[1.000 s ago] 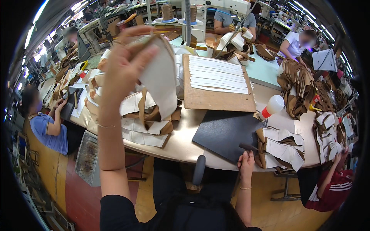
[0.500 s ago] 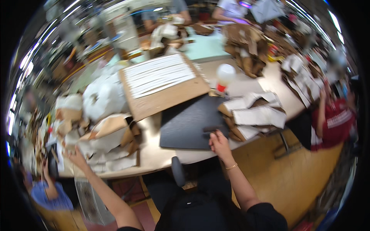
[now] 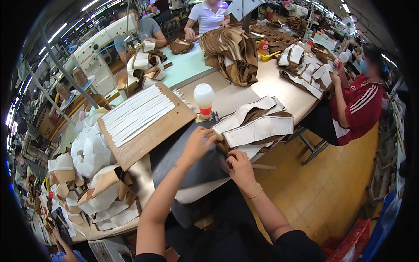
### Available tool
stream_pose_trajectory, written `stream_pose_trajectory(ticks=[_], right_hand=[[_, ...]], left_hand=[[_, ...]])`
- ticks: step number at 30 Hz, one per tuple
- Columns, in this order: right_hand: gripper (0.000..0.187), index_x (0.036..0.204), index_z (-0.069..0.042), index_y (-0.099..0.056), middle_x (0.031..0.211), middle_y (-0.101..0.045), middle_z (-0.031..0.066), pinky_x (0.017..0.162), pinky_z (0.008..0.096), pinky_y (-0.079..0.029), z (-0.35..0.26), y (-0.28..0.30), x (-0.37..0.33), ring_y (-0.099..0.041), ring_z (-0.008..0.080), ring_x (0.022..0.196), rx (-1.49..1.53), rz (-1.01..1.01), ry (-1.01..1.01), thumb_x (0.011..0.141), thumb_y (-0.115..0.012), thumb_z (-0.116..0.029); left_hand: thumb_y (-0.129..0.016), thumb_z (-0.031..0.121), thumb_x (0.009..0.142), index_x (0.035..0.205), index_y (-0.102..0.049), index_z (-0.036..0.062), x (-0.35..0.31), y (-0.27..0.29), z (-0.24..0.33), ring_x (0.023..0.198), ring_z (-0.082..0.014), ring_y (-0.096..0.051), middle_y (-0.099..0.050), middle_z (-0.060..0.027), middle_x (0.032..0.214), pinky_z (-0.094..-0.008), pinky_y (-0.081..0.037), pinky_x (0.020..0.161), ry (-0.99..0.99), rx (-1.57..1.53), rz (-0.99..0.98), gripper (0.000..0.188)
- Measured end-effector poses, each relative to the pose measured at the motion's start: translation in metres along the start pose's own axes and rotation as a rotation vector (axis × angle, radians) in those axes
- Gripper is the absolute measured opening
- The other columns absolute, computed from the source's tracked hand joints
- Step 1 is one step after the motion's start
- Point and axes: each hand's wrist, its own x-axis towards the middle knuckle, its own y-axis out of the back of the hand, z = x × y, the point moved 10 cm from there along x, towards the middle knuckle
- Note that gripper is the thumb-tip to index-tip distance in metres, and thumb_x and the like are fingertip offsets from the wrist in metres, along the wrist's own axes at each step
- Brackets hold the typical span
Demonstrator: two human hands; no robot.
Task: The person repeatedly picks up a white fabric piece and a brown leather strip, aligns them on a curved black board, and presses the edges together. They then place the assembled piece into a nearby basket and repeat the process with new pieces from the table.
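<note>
Head: left hand [image 3: 198, 144] flanks one pile [image 3: 262, 131], right hand [image 3: 241, 169] seemingly grips one tool [image 3: 264, 167].

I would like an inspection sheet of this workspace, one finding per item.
Surface: beige table, with black board before the person.
Things at hand: pile of white-and-brown pieces at the black board's right; blurred hammer-like tool.
Clutter: white bottle with red band; brown board bearing white strips; left heap of pieces.
Grips: left grip at the pile's left edge, contact unclear; right grip holding the tool.
Cables: thin blue line beside white sewing machine, ends not traceable.
Surroundings: co-worker in red shirt; yellow floor; red crate.
</note>
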Motion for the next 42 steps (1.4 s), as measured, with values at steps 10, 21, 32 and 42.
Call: stream_pose_trajectory(ticks=[10, 21, 32, 42], right_hand=[[0.022, 0.095, -0.002, -0.058, 0.13, -0.055, 0.0149, 0.095, 0.0454, -0.042, 0.03, -0.034, -0.009, -0.05, 0.0333, 0.119, -0.132, -0.06, 0.011, 0.076, -0.067, -0.007], [0.015, 0.086, -0.002, -0.058, 0.136, -0.055, 0.0218, 0.093, 0.0466, -0.046, 0.041, -0.026, -0.004, -0.055, 0.0358, 0.107, 0.046, 0.0, 0.06, 0.074, -0.066, -0.004], [0.017, 0.09, 0.001, -0.068, 0.084, -0.065, 0.0106, 0.07, 0.0316, -0.051, 0.171, -0.004, -0.013, -0.069, 0.0229, 0.085, 0.594, -0.086, -0.709, 0.088, -0.059, -0.013], [0.009, 0.099, -0.005, -0.055, 0.087, -0.068, 0.0138, 0.064, 0.032, -0.052, 0.158, 0.022, -0.019, -0.065, 0.0205, 0.067, 1.373, 0.169, -0.812, 0.091, -0.053, -0.009]], left_hand=[[-0.077, 0.032, 0.075, 0.091, -0.067, -0.0031, 0.06, -0.088, -0.002, 0.078, -0.0352, -0.069, -0.069, -0.0228, 0.086, -0.0451, -0.055, 0.077, 0.035, 0.447, -0.1, 0.039], [-0.071, 0.009, 0.087, 0.101, -0.049, 0.0073, 0.086, 0.029, 0.161, 0.067, -0.0069, -0.057, -0.059, -0.0001, 0.081, -0.0217, -0.047, 0.057, 0.08, -0.72, -0.155, 0.026], [-0.069, 0.001, 0.086, 0.119, -0.052, 0.0087, -0.147, 0.167, -0.088, 0.08, -0.0117, -0.062, -0.063, -0.0065, 0.097, -0.0235, -0.052, 0.066, 0.563, -0.783, 0.299, 0.038], [-0.068, 0.005, 0.08, 0.109, -0.064, 0.0012, -0.215, 0.143, -0.114, 0.094, -0.0348, -0.061, -0.064, -0.019, 0.103, -0.0419, -0.049, 0.084, 0.411, 0.626, 0.313, 0.03]])
